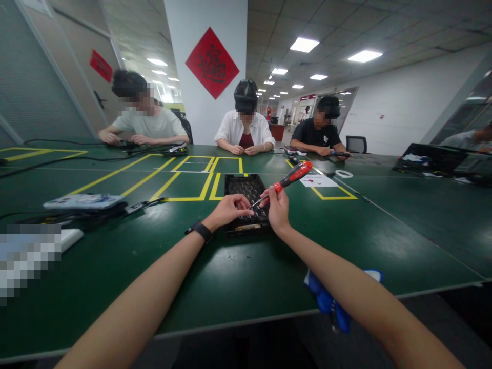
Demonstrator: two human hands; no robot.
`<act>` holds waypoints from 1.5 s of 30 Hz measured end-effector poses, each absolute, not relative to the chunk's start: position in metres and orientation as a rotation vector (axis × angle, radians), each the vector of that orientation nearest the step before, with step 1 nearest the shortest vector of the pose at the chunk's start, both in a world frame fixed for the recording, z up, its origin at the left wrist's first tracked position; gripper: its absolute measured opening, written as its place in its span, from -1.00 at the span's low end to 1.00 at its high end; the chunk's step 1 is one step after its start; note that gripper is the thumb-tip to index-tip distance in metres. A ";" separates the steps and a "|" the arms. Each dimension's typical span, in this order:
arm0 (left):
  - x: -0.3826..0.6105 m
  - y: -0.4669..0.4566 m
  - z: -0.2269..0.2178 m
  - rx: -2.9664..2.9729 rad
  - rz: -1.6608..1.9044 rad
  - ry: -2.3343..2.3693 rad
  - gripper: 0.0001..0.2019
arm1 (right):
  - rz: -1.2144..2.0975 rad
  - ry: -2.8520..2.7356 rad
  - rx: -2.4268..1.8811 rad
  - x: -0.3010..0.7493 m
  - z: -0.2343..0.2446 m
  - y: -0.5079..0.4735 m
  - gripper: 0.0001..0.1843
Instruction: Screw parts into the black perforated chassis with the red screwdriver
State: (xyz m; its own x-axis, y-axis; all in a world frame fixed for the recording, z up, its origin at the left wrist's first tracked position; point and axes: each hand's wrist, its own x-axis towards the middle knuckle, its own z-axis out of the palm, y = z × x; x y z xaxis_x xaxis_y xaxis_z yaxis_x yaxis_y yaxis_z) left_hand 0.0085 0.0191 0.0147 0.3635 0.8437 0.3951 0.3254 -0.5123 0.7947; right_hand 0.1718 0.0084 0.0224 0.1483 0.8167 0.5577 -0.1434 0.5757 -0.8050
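Note:
My right hand (pixel 278 206) is closed around the shaft end of a screwdriver (pixel 294 175) with a red and black handle. The handle points up and to the right, and the thin metal shaft slants down to the left. My left hand (pixel 231 207) has its fingers pinched together by the screwdriver's tip; whatever they hold is too small to make out. Both hands are over a black tray (pixel 247 231) on the green table. Inside it is a dark, bumpy surface with small light-coloured bits, partly covered by my hands.
Blue gloves (pixel 326 298) hang over the near edge under my right forearm. A phone (pixel 82 201) and cables lie to the left. Paper (pixel 317 181) and a white tape roll (pixel 343 174) are beyond my right hand. Several people sit across the table (pixel 172 287).

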 end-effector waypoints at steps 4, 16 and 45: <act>0.008 0.020 0.015 1.989 1.079 1.020 -0.63 | 0.780 -1.220 -0.654 0.172 0.021 0.009 -0.65; 0.005 0.022 0.018 2.020 1.034 0.994 -0.75 | 0.756 -1.234 -0.644 0.171 0.022 0.008 -0.67; 0.003 0.019 0.002 1.838 1.395 1.047 -0.43 | 1.138 -1.467 -0.731 0.158 0.018 0.002 -0.63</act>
State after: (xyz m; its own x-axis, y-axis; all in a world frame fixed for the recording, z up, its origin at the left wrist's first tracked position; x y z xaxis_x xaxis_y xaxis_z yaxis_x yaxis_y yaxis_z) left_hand 0.0025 0.0185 0.0021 0.1371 0.8601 0.4913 0.2318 -0.5101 0.8283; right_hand 0.1582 0.0024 0.0182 -0.2222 0.8999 0.3751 -0.1393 0.3515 -0.9258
